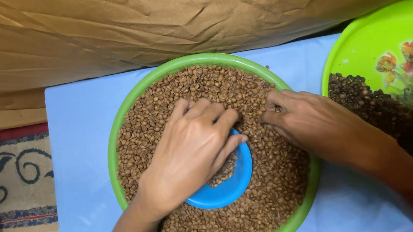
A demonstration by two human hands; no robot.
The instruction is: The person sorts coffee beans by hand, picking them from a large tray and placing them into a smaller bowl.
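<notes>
A round green basin [120,124] holds a thick layer of light brown coffee beans [192,88]. A small blue bowl [232,185] sits in the beans with some beans inside it. My left hand [190,153] rests over the blue bowl, fingers curled on its rim, gripping it. My right hand [315,122] lies on the beans at the basin's right side, fingertips pinched together among the beans; what they hold is hidden.
A bright green tray [363,43] with a flower picture stands at the right, bearing a pile of darker beans [390,120]. A pale blue cloth [81,166] covers the surface. Crumpled brown paper [149,16] lies behind. A patterned rug [21,196] shows at the left.
</notes>
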